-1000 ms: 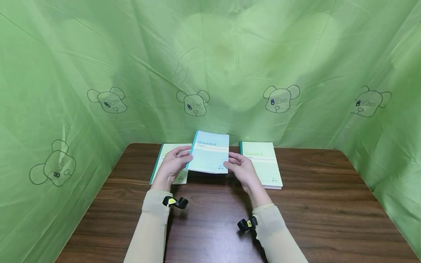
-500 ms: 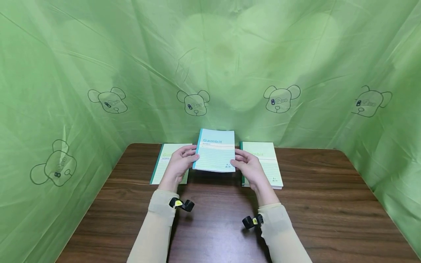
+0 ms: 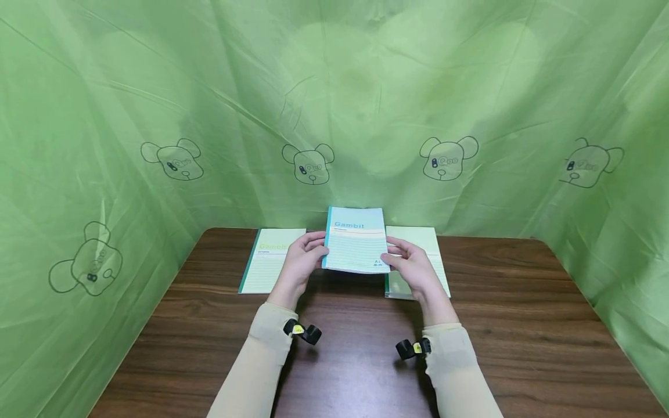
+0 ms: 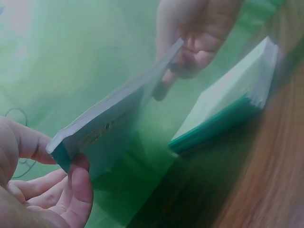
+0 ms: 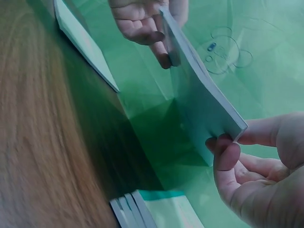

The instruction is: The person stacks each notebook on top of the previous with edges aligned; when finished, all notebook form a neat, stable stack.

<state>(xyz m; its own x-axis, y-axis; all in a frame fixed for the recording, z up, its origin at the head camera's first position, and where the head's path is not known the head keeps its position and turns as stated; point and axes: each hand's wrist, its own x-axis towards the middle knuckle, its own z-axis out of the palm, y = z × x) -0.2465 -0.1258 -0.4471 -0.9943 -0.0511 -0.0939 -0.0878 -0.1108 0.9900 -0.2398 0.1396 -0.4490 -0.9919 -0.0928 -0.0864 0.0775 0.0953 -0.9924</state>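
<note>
A blue notebook [image 3: 357, 241] with "Gambit" on its cover is held up above the table between both hands. My left hand [image 3: 301, 258] pinches its spine side, thumb on the front cover and fingers behind. On the opposite edge, my right hand [image 3: 415, 267] pinches it the same way. In the left wrist view the notebook [image 4: 109, 114] is seen edge-on, clear of the table. Under and behind the right hand lies a stack of green notebooks [image 3: 439, 261], partly covered by that hand. To the left, a green notebook [image 3: 261, 270] lies flat, its right part hidden by the left hand.
A dark brown wooden table [image 3: 345, 360] lies below the hands. Green cloth [image 3: 366, 104] printed with bear heads hangs at the back and both sides. In the right wrist view the right-hand stack [image 5: 133, 211] shows several notebooks' edges.
Both hands have carried the blue notebook to the right, from partly over the left green notebook to next to the right-hand stack. The green notebooks have stayed in place.
</note>
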